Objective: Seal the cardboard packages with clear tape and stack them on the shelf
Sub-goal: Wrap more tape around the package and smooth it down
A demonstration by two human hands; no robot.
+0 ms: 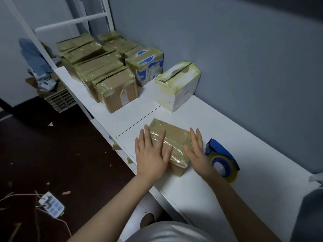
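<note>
A small cardboard package (174,138) wrapped in clear tape lies on the white shelf top (218,180) in front of me. My left hand (151,154) lies flat on its left part with straight fingers. Against the package's right edge rests my right hand (196,148), fingers also straight. A blue tape dispenser (221,159) with a roll of clear tape stands just right of my right hand. Several taped cardboard boxes (104,74) are lined up at the far left of the shelf.
A white taped box (178,86) stands against the grey wall behind the package, and a box with blue tape scraps (146,65) is beside it. Left of the shelf, the dark floor holds a power strip (51,205), cables and a plastic crate (60,100).
</note>
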